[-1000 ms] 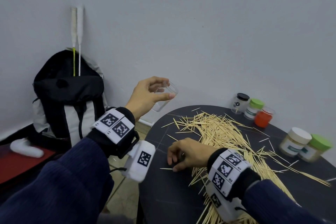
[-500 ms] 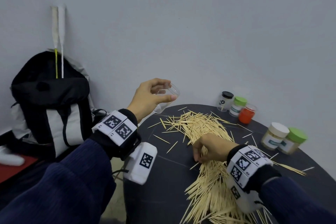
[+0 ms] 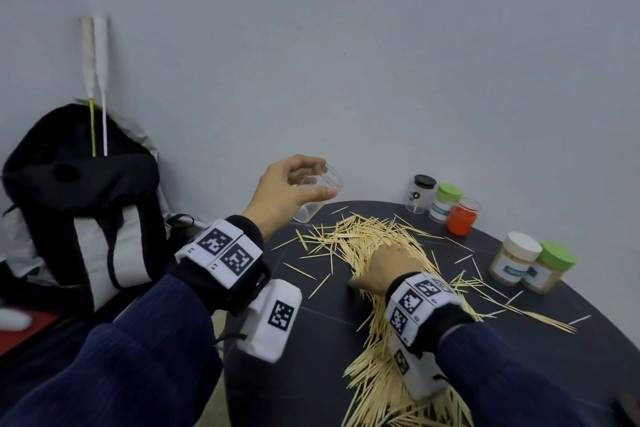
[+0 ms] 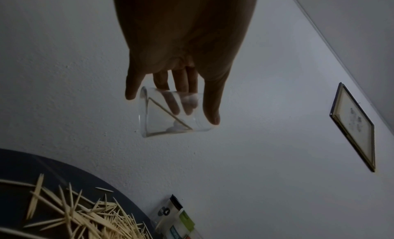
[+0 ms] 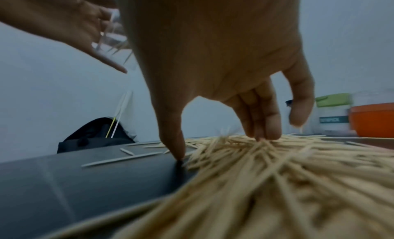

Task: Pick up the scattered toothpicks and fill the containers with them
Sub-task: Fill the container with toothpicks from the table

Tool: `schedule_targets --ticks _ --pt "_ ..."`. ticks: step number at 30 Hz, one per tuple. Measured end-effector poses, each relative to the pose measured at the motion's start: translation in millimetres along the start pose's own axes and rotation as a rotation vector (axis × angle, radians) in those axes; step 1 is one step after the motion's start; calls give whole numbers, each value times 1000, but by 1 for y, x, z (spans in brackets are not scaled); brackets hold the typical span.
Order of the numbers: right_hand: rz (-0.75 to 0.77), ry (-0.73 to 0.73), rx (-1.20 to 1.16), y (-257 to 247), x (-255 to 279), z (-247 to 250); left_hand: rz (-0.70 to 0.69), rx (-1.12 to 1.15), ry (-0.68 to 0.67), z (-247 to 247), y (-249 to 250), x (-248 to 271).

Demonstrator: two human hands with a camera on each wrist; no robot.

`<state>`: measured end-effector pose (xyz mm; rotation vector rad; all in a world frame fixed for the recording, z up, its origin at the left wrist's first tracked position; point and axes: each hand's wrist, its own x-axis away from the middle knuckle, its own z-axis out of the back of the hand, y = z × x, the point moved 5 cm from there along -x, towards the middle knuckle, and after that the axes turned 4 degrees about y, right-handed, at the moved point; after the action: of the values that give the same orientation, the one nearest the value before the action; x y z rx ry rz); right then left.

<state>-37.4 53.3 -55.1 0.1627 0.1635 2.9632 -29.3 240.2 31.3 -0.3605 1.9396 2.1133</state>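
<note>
The left hand grips a clear plastic cup, tilted, above the round black desk's ten o'clock edge. The right hand rests spread-fingered, thumb touching the desk, on the pale wooden toothpick pile at centre; nothing visibly pinched.

Six containers show: five capped jars near the wall and one clear open cup. The cup holds two toothpicks. The loose toothpicks are too many to count.

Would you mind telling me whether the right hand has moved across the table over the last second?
Yes. The right hand has moved from the bare table near its left edge, rightward and farther in, onto the toothpick pile, closer to the orange jar.
</note>
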Motion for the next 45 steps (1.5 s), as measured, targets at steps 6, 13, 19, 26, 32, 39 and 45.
schedule_targets --ticks 6,13,19,26,32,39,45 --pt "-41 -39 127 -8 -12 1 -6 -2 -7 1 0 0" --pt "12 -76 135 -5 -16 -1 -16 -7 -22 -1 -1 0" --pt "9 -162 156 4 -13 -3 -29 -31 -43 -5 -1 1" --pt "21 -214 13 21 -3 1 -35 -33 -57 -11 -3 2" --pt "20 -101 -345 52 -3 2 -19 -45 -114 -27 -6 4" --pt "-11 57 -726 91 1 5 -13 -113 -214 -52 -11 8" --pt "-27 38 -1226 106 21 10 15 -154 -351 -78 -18 12"
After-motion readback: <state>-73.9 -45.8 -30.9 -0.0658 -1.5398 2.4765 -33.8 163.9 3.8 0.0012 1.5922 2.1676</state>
